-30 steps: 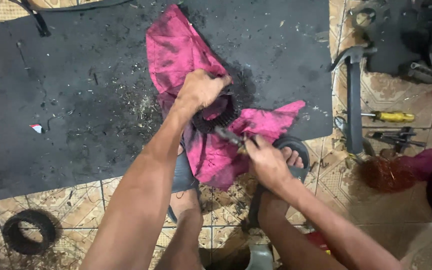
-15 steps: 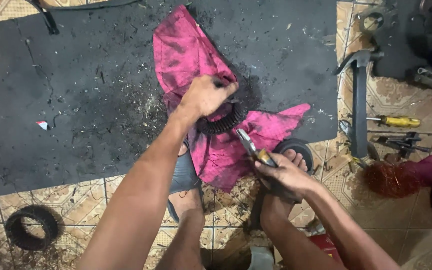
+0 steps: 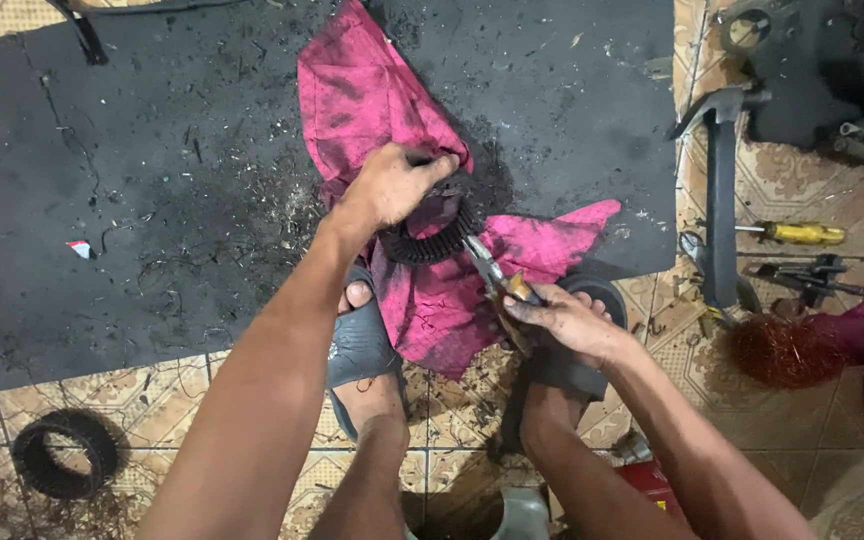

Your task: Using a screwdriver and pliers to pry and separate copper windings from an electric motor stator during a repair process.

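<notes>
Black ring (image 3: 430,243) under L fingers (image 3: 422,172)

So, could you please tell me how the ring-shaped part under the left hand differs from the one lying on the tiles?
The held ribbed ring rests on the pink cloth under the left hand, partly covered; the loose ring lies bare and untouched on the tiled floor. Pliers in the right hand reach the held one only. Both are dark and round.

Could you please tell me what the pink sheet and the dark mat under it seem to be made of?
The pink sheet looks like thin woven cloth: it creases, folds and carries dark greasy stains. The dark mat seems to be rubber or a similar matte sheet, though I cannot be sure; its edge is cracked.
</notes>
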